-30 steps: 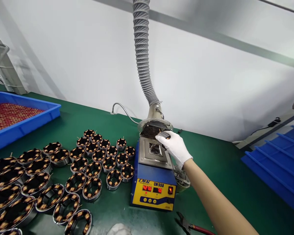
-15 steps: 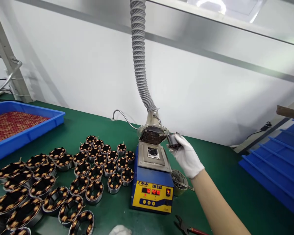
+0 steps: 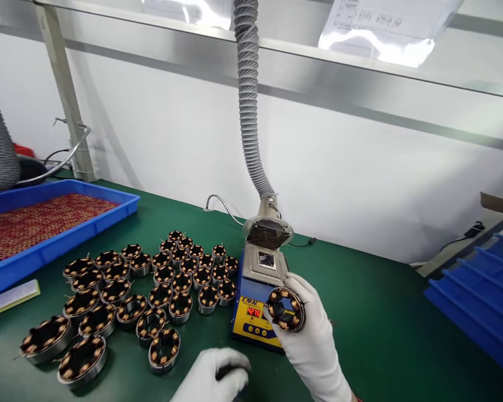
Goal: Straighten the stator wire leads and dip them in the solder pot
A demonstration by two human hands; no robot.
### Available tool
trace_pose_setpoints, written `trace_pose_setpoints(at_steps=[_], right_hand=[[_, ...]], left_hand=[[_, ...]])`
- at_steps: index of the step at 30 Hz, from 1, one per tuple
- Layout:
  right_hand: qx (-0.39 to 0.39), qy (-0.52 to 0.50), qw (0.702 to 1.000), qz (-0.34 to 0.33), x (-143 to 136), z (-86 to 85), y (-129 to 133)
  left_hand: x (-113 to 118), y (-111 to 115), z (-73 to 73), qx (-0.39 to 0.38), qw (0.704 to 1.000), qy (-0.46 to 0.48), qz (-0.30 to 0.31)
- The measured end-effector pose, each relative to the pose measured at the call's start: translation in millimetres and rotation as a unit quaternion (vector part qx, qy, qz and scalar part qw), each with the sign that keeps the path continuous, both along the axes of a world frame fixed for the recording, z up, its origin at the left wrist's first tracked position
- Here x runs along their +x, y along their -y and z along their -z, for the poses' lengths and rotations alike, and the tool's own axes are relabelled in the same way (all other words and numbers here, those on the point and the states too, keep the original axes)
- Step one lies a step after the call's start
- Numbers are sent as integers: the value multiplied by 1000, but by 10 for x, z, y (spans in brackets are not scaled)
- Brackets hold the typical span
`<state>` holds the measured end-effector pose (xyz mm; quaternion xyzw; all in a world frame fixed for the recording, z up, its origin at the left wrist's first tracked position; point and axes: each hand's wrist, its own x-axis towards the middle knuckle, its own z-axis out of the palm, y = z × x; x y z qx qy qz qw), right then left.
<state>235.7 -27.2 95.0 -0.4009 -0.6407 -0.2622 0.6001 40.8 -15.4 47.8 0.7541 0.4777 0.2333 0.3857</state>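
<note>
**Ring raised in the right hand beside the machine**

The right hand (image 3: 314,340), in a white glove, is closed on a ring (image 3: 299,315) with copper windings, fingers and thumb at its sides. The ring is held up off the table (image 3: 360,296), tilted so that its open face turns towards the camera, and it covers part of the front of the machine (image 3: 256,290).

The left hand (image 3: 213,375), also gloved, is low at the near edge of the view. Its fingers and thumb are loosely curled, part open, with a dark gap between them; whether it has hold of anything cannot be told.

Many other rings (image 3: 163,365) stand on the table to the left of the machine, their open tops up, some close together and a few nearer ones farther apart. Beyond them to the left is a blue tray (image 3: 128,207) with reddish contents (image 3: 46,220), and a card (image 3: 12,298) lies just beside its near side. A grey hose (image 3: 248,84) comes down to the fan (image 3: 266,234) at the back of the machine, and blue racks (image 3: 478,301) are at the far right
</note>
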Motion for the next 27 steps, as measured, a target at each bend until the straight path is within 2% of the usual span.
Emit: trace_pose_setpoints(at_steps=[3,6,9,11,12,13,14,16,17,18,20,22,24,25,27], right_hand=[[5,24,1000,0,-23,9,58],[6,54,998,23,-36,26,96],[-12,57,998,35,-38,15,153],[-82,31,996,-19,-19,-18,204],[-146,8,986,-76,-4,-40,229],[-220,-29,963,-155,15,-62,252],[-293,-75,923,-240,34,-83,269],[-393,-158,825,-374,75,-115,288],[-418,-184,789,-411,97,-126,290],[-436,-200,768,-424,121,-137,286],[-457,-221,764,-399,188,-170,258],[-445,-288,769,-358,284,-223,182],[-402,-386,766,-320,400,-282,34],[-383,-421,761,-312,458,-304,-69],[-357,-437,776,-283,558,-317,-321]], left_hand=[[167,170,-389,-55,988,142,15],[327,273,-669,-88,967,219,94],[419,290,-769,-86,970,208,98],[434,273,-771,-80,973,197,90],[430,263,-767,-75,975,191,90],[421,253,-765,-67,976,185,91],[409,245,-769,-53,979,177,91],[375,234,-793,-10,987,138,85],[352,229,-809,12,991,109,81],[324,224,-822,29,994,80,75],[243,205,-817,41,997,35,60],[124,169,-733,45,999,3,28],[-17,118,-547,57,997,-60,-5],[-86,88,-421,64,992,-109,-2],[-202,30,-142,79,978,-192,31]])
